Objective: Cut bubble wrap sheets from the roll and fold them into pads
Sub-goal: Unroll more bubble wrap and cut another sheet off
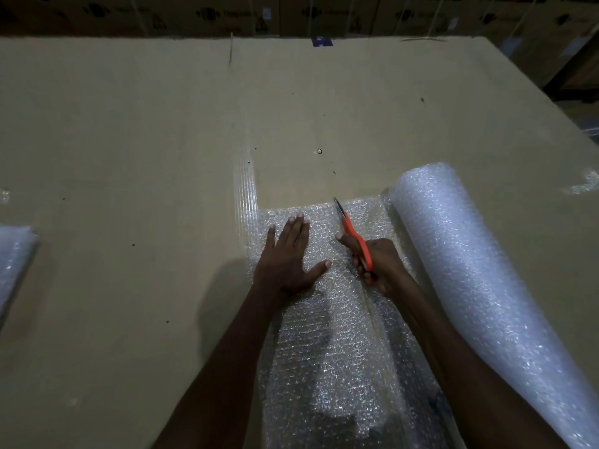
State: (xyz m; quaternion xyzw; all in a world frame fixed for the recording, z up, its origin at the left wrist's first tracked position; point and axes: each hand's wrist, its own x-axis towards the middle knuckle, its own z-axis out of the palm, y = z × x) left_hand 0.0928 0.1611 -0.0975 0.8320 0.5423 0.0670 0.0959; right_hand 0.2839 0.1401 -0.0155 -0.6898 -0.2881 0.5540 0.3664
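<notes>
bubble wrap sheet (one): left hand flat on it, right hand gripping one scissors.

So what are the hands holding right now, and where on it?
The right hand grips the orange scissors by the handles, blades pointing away. The left hand holds nothing; it presses flat on the bubble wrap sheet.

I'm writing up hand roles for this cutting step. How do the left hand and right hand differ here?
The left hand lies flat with fingers spread, pressing the bubble wrap sheet; the right hand is curled round the orange scissors. The left hand holds no tool; the right hand points the blades away toward the sheet's far edge. Both rest over the sheet, left of the roll.
</notes>
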